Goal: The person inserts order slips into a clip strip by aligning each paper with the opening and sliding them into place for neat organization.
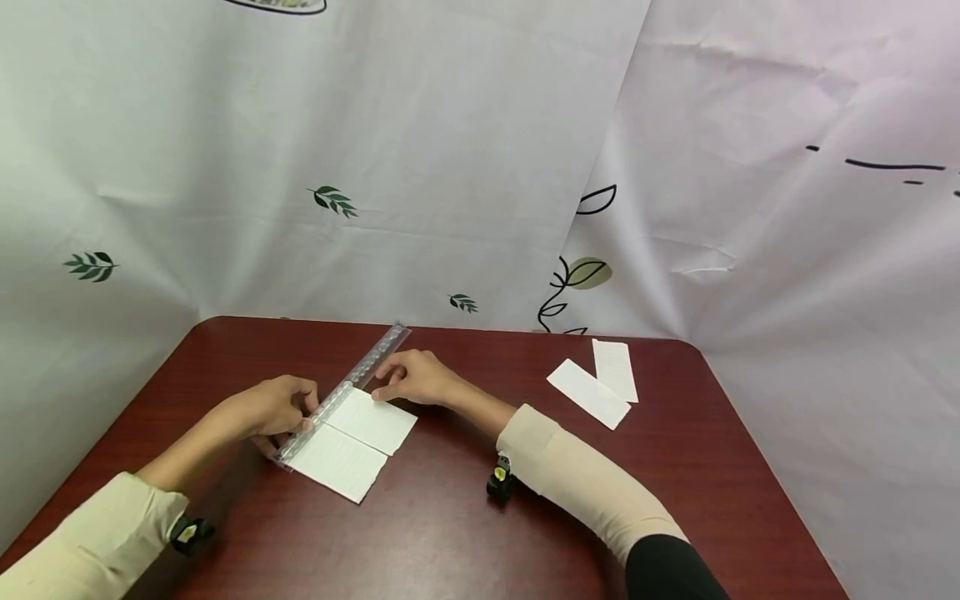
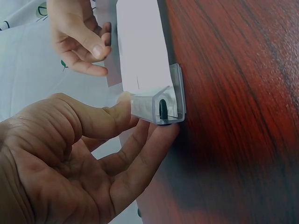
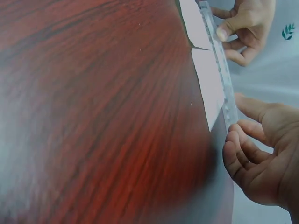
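Note:
A long clear plastic strip [image 1: 372, 354], shaped like a channel, runs diagonally over the left of the table. Two white paper cards, the near card [image 1: 337, 462] and the far card [image 1: 372, 419], lie side by side with one edge along it. My left hand [image 1: 270, 408] pinches the strip's near part between thumb and fingers; the left wrist view shows a dark slot or peg in the channel's end [image 2: 163, 111]. My right hand [image 1: 416, 377] is at the far card's corner, fingers loosely bent, fingertips touching or close to the strip. Whether they grip it is partly hidden.
Two more white paper strips, the upper strip [image 1: 617, 371] and the lower strip [image 1: 588, 393], lie overlapping at the table's back right. The dark red wooden table [image 1: 465, 533] meets a white printed cloth [image 1: 420, 167] along its back edge.

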`<control>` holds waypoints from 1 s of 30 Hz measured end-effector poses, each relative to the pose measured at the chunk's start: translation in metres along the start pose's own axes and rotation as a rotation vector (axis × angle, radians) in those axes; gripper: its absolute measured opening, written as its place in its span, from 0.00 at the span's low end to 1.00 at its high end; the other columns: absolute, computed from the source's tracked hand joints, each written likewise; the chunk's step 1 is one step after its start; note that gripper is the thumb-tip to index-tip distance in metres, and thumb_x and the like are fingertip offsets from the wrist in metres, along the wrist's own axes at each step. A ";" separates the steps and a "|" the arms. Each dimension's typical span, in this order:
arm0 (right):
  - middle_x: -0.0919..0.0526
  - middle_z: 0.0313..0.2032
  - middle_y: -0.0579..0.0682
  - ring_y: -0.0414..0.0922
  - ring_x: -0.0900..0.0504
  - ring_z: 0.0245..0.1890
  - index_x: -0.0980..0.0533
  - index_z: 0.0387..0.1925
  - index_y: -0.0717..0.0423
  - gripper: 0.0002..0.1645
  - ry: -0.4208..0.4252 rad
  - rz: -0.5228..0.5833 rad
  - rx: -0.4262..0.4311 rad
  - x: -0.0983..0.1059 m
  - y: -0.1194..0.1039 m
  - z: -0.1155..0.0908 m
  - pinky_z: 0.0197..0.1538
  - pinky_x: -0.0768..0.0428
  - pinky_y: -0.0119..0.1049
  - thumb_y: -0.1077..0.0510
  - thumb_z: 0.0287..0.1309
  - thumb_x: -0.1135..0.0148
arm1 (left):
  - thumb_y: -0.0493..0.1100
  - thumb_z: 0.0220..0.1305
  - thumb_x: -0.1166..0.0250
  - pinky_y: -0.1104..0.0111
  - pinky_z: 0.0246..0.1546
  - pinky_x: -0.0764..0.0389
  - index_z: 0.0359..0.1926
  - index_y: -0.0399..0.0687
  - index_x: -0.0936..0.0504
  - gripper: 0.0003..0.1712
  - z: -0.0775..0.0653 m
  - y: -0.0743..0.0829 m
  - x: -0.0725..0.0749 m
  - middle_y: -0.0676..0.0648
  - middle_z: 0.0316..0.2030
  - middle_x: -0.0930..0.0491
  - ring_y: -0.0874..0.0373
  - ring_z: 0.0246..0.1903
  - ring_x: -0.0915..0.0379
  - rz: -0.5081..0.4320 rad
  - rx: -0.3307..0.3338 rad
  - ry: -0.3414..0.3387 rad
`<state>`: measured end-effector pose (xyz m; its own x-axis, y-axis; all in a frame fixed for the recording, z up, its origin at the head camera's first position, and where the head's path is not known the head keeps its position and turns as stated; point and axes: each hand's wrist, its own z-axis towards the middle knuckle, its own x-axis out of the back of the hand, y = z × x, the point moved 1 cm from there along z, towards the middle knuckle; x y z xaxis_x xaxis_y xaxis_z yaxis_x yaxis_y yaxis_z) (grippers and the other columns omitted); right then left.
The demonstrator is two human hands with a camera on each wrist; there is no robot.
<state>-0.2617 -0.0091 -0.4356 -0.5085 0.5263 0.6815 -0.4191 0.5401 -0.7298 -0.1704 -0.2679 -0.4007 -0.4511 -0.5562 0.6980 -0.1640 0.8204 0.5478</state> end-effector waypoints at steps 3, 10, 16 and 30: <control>0.11 0.39 0.44 0.36 0.17 0.37 0.11 0.58 0.50 0.21 0.011 0.001 -0.012 0.007 0.004 -0.004 0.43 0.21 0.29 0.47 0.69 0.19 | 0.34 0.79 0.31 0.59 0.26 0.13 0.49 0.43 0.21 0.06 0.000 0.000 0.000 0.40 0.39 0.20 0.47 0.32 0.19 -0.003 -0.004 0.005; 0.12 0.42 0.46 0.38 0.17 0.40 0.12 0.58 0.52 0.22 0.036 0.017 -0.043 0.022 0.016 -0.015 0.47 0.20 0.32 0.47 0.69 0.19 | 0.34 0.79 0.31 0.59 0.26 0.13 0.48 0.43 0.21 0.06 0.000 0.000 -0.001 0.40 0.39 0.20 0.47 0.32 0.19 -0.003 -0.013 0.012; 0.11 0.43 0.46 0.38 0.17 0.42 0.12 0.57 0.52 0.21 0.043 0.009 -0.067 0.028 0.026 -0.023 0.48 0.20 0.32 0.47 0.69 0.19 | 0.34 0.80 0.32 0.59 0.26 0.13 0.48 0.43 0.21 0.06 -0.001 0.000 0.001 0.40 0.38 0.20 0.47 0.32 0.19 0.002 -0.020 0.010; 0.11 0.41 0.47 0.40 0.17 0.42 0.11 0.56 0.53 0.21 0.077 -0.004 -0.069 0.053 0.048 -0.044 0.49 0.20 0.34 0.46 0.70 0.20 | 0.32 0.77 0.33 0.56 0.26 0.11 0.48 0.42 0.20 0.05 0.001 -0.003 -0.002 0.39 0.40 0.18 0.46 0.31 0.18 -0.007 -0.013 0.022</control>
<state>-0.2759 0.0733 -0.4326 -0.4467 0.5717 0.6882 -0.3666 0.5847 -0.7237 -0.1701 -0.2689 -0.4044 -0.4302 -0.5652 0.7039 -0.1558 0.8145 0.5588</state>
